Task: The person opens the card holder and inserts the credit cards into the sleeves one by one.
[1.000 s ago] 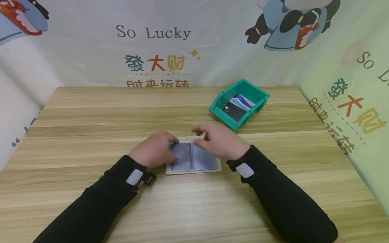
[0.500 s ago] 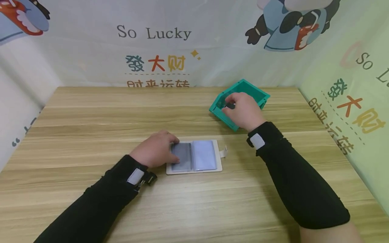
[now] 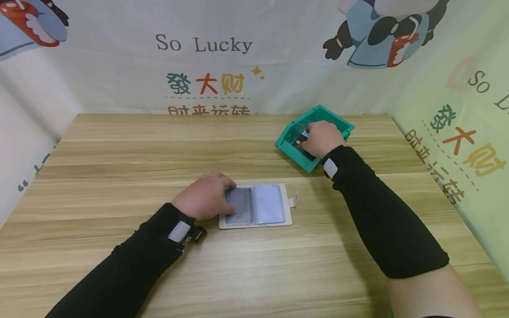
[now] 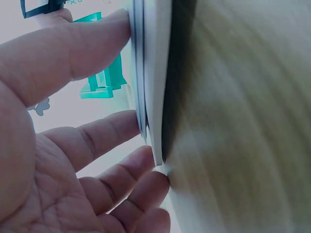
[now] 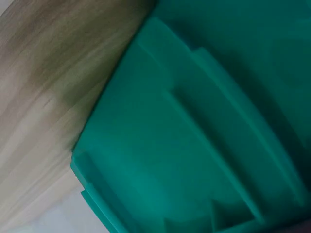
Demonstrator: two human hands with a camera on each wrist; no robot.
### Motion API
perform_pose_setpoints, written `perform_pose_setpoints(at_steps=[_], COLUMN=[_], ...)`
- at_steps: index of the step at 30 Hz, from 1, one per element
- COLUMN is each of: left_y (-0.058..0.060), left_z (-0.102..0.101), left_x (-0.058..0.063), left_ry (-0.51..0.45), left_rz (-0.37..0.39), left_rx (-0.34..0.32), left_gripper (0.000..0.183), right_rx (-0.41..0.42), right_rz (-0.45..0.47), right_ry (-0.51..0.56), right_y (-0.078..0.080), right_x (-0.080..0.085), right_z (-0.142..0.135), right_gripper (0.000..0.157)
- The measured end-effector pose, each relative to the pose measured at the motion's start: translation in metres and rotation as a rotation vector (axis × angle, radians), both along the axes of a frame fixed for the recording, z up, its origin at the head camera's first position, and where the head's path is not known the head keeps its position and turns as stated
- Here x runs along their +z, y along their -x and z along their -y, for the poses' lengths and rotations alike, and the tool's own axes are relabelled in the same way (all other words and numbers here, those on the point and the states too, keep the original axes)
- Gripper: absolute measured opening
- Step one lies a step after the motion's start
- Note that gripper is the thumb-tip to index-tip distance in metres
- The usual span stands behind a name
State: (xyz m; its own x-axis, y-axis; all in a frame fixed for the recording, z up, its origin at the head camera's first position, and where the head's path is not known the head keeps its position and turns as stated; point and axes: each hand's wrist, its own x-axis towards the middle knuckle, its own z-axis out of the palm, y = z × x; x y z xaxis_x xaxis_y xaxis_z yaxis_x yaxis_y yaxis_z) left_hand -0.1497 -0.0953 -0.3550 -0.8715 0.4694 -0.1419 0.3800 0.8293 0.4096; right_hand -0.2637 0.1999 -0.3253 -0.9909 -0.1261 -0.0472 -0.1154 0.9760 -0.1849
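Observation:
An unfolded card holder [image 3: 268, 204] lies on the table, with clear sleeves showing on both sides and a white strap [image 3: 293, 201] sticking out at its right. My left hand [image 3: 207, 196] rests at its left edge, thumb and index fingertip on the left sleeve. Seen from the left wrist, the thumb presses on the holder's pages [image 4: 138, 63] while the other fingers lie along the edge. My right hand [image 3: 323, 138] reaches into a green bin [image 3: 293, 157], its fingers bent over a dark card [image 3: 299, 142]. I cannot tell whether they pinch it.
The bin's wall [image 5: 160, 131] fills most of the right wrist view. Wood-grain tabletop [image 3: 159, 145] stretches around the holder and bin. A printed cloth backdrop [image 3: 286, 57] rises behind the table's far edge, and more cloth [image 3: 453, 110] stands at the right.
My right hand has gone from over the card holder to the bin at the back right, then slightly deeper into it. The left hand has stayed on the holder.

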Motion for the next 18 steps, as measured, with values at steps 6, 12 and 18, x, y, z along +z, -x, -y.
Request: perform_pose_setpoints(at_steps=[6, 12, 18], left_y=[-0.001, -0.001, -0.002], left_z=[0.0, -0.001, -0.001], left_x=[0.001, 0.001, 0.001], left_ry=[0.036, 0.054, 0.062], left_rz=[-0.02, 0.001, 0.018], left_rx=[-0.004, -0.02, -0.031], left_gripper=[0.06, 0.066, 0.07], right_rx=[-0.056, -0.083, -0.072], right_rz=[0.028, 0.063, 0.069], right_ry=[-0.119, -0.183, -0.219], right_y=[0.006, 0.008, 0.007], right_x=[-0.007, -0.01, -0.011], right_z=[0.003, 0.007, 0.009], right_gripper=[0.032, 0.026, 0.027])
